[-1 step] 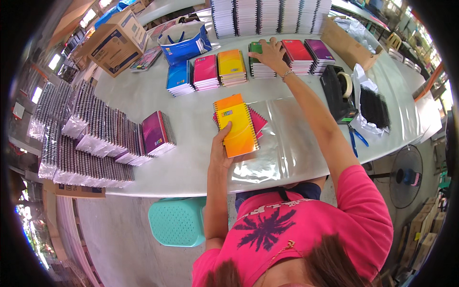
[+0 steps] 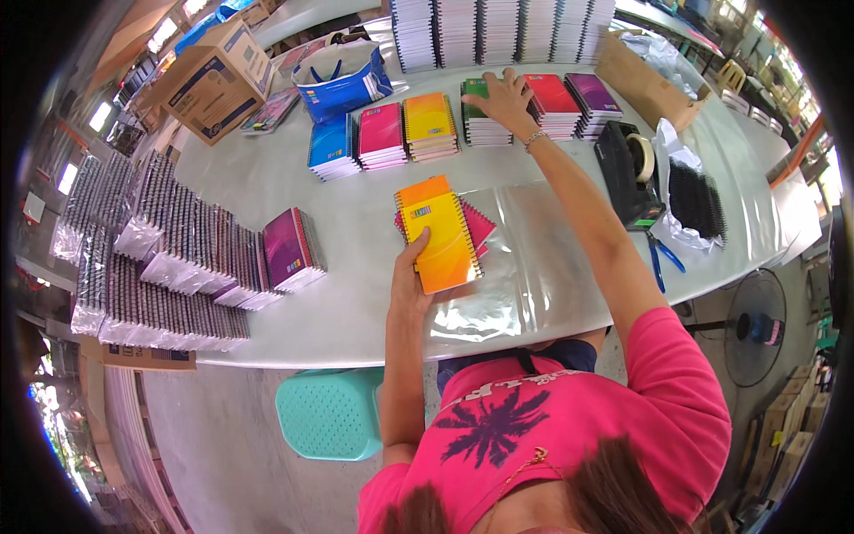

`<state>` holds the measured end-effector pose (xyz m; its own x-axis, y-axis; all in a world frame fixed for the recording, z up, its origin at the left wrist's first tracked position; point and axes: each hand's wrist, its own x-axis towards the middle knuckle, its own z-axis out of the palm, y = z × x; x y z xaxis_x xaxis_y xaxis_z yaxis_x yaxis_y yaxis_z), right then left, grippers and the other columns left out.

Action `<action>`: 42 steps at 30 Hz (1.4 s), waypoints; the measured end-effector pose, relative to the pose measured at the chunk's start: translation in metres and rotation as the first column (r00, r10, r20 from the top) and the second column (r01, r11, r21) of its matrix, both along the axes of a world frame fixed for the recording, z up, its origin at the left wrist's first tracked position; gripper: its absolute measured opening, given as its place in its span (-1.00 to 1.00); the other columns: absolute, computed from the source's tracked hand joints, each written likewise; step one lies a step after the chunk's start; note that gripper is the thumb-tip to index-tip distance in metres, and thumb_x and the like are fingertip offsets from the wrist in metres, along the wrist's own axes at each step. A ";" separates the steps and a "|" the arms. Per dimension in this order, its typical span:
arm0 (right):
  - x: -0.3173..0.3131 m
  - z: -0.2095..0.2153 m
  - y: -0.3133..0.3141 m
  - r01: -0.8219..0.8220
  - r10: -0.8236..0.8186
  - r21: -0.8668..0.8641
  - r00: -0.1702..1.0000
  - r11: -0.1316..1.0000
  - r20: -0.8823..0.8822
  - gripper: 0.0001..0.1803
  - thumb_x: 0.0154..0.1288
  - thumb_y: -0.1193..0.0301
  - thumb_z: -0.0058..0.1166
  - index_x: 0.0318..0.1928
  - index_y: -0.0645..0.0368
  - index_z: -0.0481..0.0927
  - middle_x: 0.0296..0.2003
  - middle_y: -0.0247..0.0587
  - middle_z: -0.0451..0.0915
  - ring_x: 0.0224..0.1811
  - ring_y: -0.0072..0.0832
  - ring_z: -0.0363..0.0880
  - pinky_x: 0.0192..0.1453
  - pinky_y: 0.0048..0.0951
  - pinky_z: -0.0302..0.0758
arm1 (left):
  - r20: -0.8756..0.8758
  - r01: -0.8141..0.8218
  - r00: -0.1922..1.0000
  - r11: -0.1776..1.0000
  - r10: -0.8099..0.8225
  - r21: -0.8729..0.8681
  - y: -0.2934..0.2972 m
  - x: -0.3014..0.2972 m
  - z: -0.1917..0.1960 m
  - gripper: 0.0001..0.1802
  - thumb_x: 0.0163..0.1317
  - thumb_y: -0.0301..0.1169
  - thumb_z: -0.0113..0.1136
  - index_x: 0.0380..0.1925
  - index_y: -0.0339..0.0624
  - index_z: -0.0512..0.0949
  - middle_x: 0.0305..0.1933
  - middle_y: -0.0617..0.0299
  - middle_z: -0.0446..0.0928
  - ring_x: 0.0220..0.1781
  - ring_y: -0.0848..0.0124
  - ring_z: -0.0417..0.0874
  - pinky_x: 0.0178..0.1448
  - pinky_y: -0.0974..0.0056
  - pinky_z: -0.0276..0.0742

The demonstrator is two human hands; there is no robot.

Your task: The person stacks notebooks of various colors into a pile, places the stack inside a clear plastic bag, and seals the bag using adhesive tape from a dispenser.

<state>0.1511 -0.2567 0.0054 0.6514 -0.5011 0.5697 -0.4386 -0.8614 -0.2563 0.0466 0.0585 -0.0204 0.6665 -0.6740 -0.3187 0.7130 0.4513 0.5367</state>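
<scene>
In my left hand (image 2: 412,283) is a small fan of spiral notebooks, a yellow notebook (image 2: 436,240) on top with its thumb across the cover. A pink notebook (image 2: 480,227) sticks out from beneath on the right. My right hand (image 2: 505,102) reaches to the far row, fingers spread over the stack of green notebooks (image 2: 487,131), which it partly hides; whether the fingertips touch is unclear. Right of it stand stacks of red notebooks (image 2: 553,98) and purple notebooks (image 2: 594,96). Left of it are yellow notebooks (image 2: 431,125), pink notebooks (image 2: 382,133) and blue notebooks (image 2: 332,147).
Clear plastic sheeting (image 2: 525,267) lies before me. Wrapped notebook bundles (image 2: 178,258) crowd the left side. On the right are a tape dispenser (image 2: 630,178), blue-handled pliers (image 2: 663,258) and black spiral coils (image 2: 696,203). Behind stand a blue bag (image 2: 342,89) and tall notebook stacks (image 2: 503,36).
</scene>
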 end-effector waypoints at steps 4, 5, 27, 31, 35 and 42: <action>-0.009 0.002 -0.036 0.003 -0.003 -0.016 1.000 1.000 0.020 -0.36 0.03 -0.05 0.29 0.08 0.01 0.55 0.09 0.19 0.34 0.15 0.11 0.25 0.07 0.25 0.29 | 0.021 -0.018 1.000 1.000 0.018 -0.004 -0.002 -0.008 0.014 -0.55 0.34 -0.29 0.10 0.13 -0.34 0.36 0.09 0.03 0.52 0.10 0.19 0.59 0.18 0.06 0.54; -0.011 0.000 -0.041 -0.040 0.040 0.025 0.999 0.999 0.006 -0.37 0.04 -0.04 0.29 0.07 0.01 0.56 0.08 0.17 0.35 0.13 0.09 0.27 0.07 0.23 0.30 | 0.021 -0.014 1.000 1.000 0.014 -0.015 -0.001 -0.009 0.019 -0.56 0.34 -0.30 0.10 0.11 -0.35 0.37 0.08 0.03 0.52 0.10 0.21 0.59 0.19 0.09 0.53; -0.112 0.058 0.034 -0.883 0.532 0.465 0.427 0.069 0.731 -0.80 0.36 0.48 -0.02 -0.05 0.23 0.52 -0.03 -0.28 0.58 0.11 -0.43 0.49 0.27 -0.40 0.38 | -0.006 0.125 0.991 0.963 -0.131 -0.240 -0.022 0.002 0.033 -0.34 0.39 0.02 -0.04 0.19 -0.39 0.30 0.13 -0.01 0.49 0.15 0.18 0.55 0.23 0.10 0.50; -0.142 0.082 0.057 -0.824 0.848 0.559 0.230 -0.092 0.477 -0.81 0.41 0.49 -0.10 -0.12 0.24 0.58 -0.02 -0.25 0.57 0.21 -0.40 0.42 0.32 -0.37 0.33 | 0.069 0.213 0.977 0.921 -0.201 -0.326 -0.022 -0.003 0.034 -0.35 0.40 -0.01 -0.04 0.19 -0.41 0.30 0.11 -0.05 0.50 0.07 0.16 0.60 0.17 0.10 0.56; -0.134 0.057 0.041 -0.823 0.915 0.568 0.221 -0.011 0.339 -0.75 0.37 0.58 -0.11 -0.14 0.17 0.68 -0.03 -0.18 0.57 0.21 -0.30 0.42 0.29 -0.29 0.35 | 0.042 0.227 0.974 0.970 -0.224 -0.089 -0.021 -0.006 0.019 -0.50 0.34 -0.20 0.12 0.09 -0.41 0.39 0.01 -0.04 0.56 -0.04 0.20 0.67 0.05 0.16 0.65; -0.081 0.007 -0.075 -0.122 0.121 0.057 0.992 0.991 0.017 -0.66 0.16 0.28 0.23 -0.05 0.09 0.62 -0.04 0.03 0.53 0.05 -0.04 0.45 0.14 -0.03 0.40 | 0.062 0.254 0.966 0.966 -0.252 -0.042 -0.039 -0.020 0.028 -0.67 0.27 -0.41 0.21 -0.03 -0.38 0.48 -0.09 0.02 0.60 -0.12 0.29 0.69 -0.06 0.23 0.70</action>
